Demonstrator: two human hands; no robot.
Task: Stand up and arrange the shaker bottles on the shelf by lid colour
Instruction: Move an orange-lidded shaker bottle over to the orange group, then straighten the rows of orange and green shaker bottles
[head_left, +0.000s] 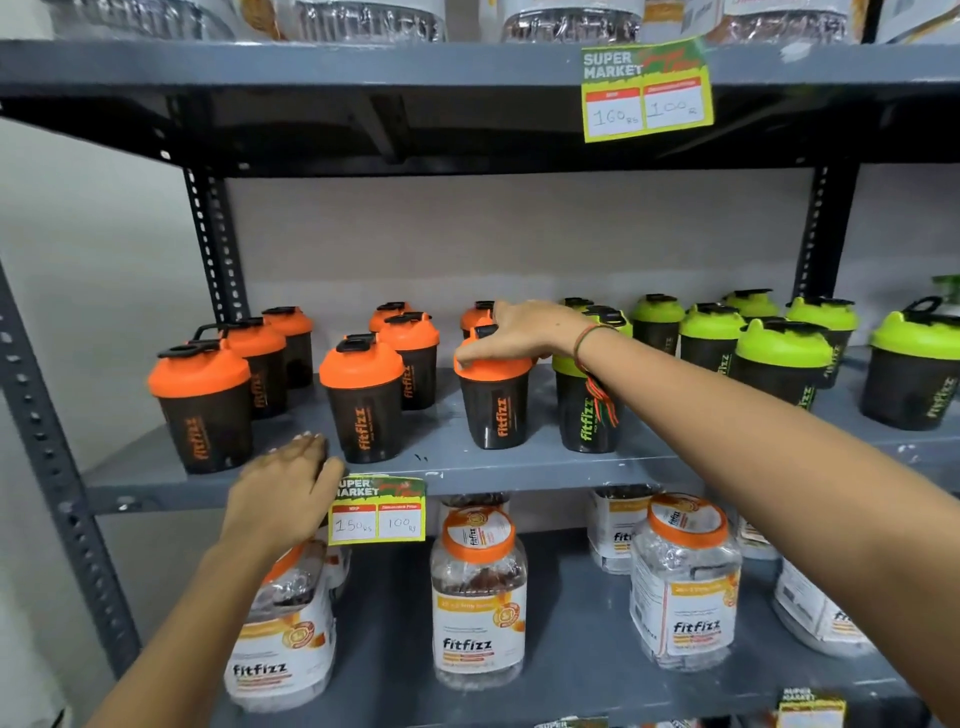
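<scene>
Black shaker bottles stand upright on the grey middle shelf (519, 470). Several with orange lids (200, 371) fill the left half, several with green lids (782, 345) fill the right half. My right hand (519, 332) grips from above the orange lid of the front shaker (493, 410) that stands next to a green-lidded one (584, 410). My left hand (283, 493) rests flat on the shelf's front edge between two orange-lidded shakers, fingers spread and holding nothing.
A price tag (376, 512) hangs on the shelf edge beside my left hand; another tag (647, 88) hangs from the shelf above. Clear jars with orange rims (478, 587) stand on the lower shelf. Perforated uprights (52, 452) frame the rack.
</scene>
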